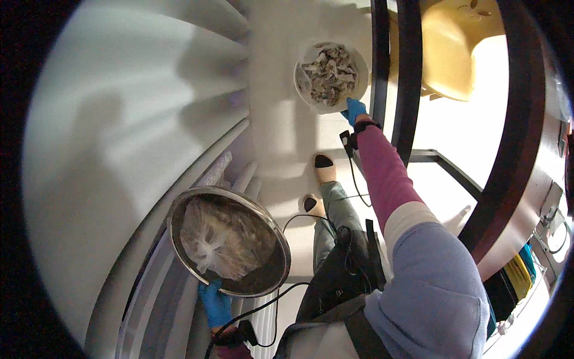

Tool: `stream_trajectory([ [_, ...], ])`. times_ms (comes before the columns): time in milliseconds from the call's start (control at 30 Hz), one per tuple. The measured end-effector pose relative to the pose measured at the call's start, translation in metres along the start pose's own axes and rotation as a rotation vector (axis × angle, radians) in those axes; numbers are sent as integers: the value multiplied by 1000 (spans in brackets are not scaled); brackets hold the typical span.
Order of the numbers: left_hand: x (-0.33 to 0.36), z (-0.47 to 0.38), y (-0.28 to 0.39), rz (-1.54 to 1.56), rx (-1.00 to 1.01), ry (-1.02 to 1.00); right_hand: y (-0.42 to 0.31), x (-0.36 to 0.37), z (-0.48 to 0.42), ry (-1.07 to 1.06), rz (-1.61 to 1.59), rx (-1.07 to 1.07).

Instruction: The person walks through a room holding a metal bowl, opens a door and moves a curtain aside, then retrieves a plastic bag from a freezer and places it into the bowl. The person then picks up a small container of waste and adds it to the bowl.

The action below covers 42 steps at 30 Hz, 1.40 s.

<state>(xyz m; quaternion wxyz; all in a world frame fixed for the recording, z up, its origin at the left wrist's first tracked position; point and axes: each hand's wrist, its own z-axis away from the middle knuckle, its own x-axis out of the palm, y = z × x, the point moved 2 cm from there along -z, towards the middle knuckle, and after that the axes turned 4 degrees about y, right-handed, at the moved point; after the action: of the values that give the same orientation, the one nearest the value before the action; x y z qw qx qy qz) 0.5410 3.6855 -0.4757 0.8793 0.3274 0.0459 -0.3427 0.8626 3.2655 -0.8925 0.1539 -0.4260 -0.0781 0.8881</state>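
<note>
My left hand (pixel 215 305), in a blue disposable glove, grips the near rim of a round metal basin (pixel 274 264). The basin is tilted so that its inside faces me. A knotted clear plastic bag (pixel 213 240) lies in it; what the bag contains is blurred. Farther forward, my right hand (pixel 355 110), gloved in the same blue, has hold of the rim of a white plastic bucket (pixel 363 74). Crumpled grey-white scraps (pixel 332 76), perhaps soiled paper or cloth, partly fill this bucket. My right fingers are partly hidden by the hand itself.
A dark table edge (pixel 511 224) and dark frame bars (pixel 408 67) run along the right, with a yellow chair (pixel 453 54) beyond. On the left are long pale tubes or rolls (pixel 244 177). Black cables (pixel 343 229) hang near my legs. My slippered feet (pixel 325 168) stand on the pale floor.
</note>
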Motion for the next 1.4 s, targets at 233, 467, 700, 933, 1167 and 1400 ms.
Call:
stream_trajectory([
  [233,5,0,2,1,-71,-52,3,12,-7,134,313,-92],
  [467,36,20,26,-77,79,-86,3,9,36,177,488,-146],
  [700,17,50,20,-28,148,-147,-6,13,132,161,419,-299],
  [933,-7,68,26,-27,154,-282,-24,-22,256,152,274,-218],
  [1167,-37,61,22,39,362,-720,-26,-14,357,172,244,-191],
  [1400,-85,85,13,-24,444,-865,18,19,491,171,-33,-90],
])
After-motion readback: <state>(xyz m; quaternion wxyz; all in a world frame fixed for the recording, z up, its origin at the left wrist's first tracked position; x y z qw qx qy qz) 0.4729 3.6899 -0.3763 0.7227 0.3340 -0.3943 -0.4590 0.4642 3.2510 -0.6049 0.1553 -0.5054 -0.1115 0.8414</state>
